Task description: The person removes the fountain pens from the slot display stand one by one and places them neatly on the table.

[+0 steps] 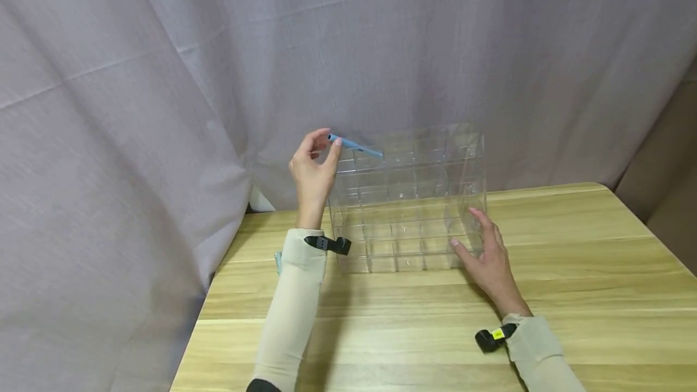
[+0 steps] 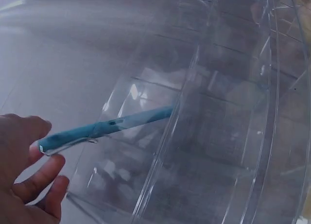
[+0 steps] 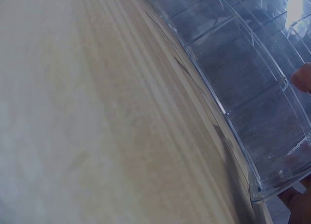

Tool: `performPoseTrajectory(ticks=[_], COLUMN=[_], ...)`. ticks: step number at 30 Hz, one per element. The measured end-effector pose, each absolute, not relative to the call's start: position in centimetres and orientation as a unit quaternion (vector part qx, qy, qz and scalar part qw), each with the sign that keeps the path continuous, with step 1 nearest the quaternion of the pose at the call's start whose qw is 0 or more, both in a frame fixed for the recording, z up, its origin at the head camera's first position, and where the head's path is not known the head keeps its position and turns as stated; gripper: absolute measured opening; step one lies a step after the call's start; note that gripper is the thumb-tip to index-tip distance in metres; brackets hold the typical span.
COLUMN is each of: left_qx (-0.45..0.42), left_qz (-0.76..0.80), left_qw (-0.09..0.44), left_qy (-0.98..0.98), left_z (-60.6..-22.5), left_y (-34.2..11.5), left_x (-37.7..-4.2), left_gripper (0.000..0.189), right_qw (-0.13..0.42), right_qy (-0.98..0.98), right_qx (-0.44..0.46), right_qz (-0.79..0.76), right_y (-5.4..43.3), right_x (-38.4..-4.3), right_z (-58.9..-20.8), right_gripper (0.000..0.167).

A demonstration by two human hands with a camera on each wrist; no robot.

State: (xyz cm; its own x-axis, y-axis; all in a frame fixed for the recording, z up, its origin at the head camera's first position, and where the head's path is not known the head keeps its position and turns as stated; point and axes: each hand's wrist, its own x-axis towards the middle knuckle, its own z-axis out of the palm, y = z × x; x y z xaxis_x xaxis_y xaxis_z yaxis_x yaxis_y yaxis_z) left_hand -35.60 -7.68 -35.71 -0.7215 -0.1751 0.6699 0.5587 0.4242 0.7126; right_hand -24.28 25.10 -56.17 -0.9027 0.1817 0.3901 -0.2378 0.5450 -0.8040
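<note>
Between thumb and fingers, my left hand [image 1: 314,171] pinches one end of a blue pen [image 1: 356,146]. The pen's clip [image 2: 73,147] shows in the left wrist view. Its far end slants down into the top row of a clear plastic organizer [image 1: 403,254] with many small compartments, which stands on the table. Around the organizer's lower right side, my right hand [image 1: 490,262] holds on, thumb at the front edge and fingers along the outer wall. Some of those fingers are hidden or cut off in the right wrist view.
A small light-blue object [image 1: 278,262] lies on the wooden table [image 1: 403,331] at the left, partly hidden by my left sleeve. A grey curtain [image 1: 381,47] hangs close behind the organizer. The table's right edge slopes away beside a brown surface [image 1: 661,168].
</note>
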Motion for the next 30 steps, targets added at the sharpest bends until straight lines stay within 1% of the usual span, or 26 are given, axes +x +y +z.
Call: performPoseTrajectory(ticks=[3, 10, 16, 20, 25, 30], left_qx=[-0.136, -0.157, -0.174, -0.165, -0.147, -0.121], left_qz=[-0.520, -0.555, -0.621, -0.683, -0.767, -0.817], left_qw=[0.342, 0.359, 0.385, 0.384, 0.363, 0.319], left_qy=[-0.771, -0.734, -0.660, -0.599, -0.508, -0.465], left_z=[-35.6, -34.0, -31.9, -30.9, -30.7, -32.7], left_y=[-7.1, -7.3, -9.8, -11.9, -14.5, -16.5], left_x=[-35.9, -35.4, -33.8, -32.5, -31.1, -29.6], left_gripper=[0.029, 0.026, 0.029, 0.030, 0.030, 0.032], right_qw=[0.219, 0.214, 0.216, 0.216, 0.214, 0.215], right_qy=[-0.852, -0.851, -0.850, -0.850, -0.852, -0.853], right_qx=[0.016, 0.014, 0.018, 0.017, 0.017, 0.019], right_qz=[0.476, 0.479, 0.480, 0.480, 0.477, 0.476], right_y=[25.0, 24.9, 24.9, 24.9, 25.0, 25.2], right_x=[-24.4, -24.3, -24.3, -24.2, -24.2, -24.1], right_z=[-56.2, -56.2, -56.0, -55.9, -55.8, -55.7], right_gripper=[0.088, 0.086, 0.086, 0.086, 0.087, 0.087])
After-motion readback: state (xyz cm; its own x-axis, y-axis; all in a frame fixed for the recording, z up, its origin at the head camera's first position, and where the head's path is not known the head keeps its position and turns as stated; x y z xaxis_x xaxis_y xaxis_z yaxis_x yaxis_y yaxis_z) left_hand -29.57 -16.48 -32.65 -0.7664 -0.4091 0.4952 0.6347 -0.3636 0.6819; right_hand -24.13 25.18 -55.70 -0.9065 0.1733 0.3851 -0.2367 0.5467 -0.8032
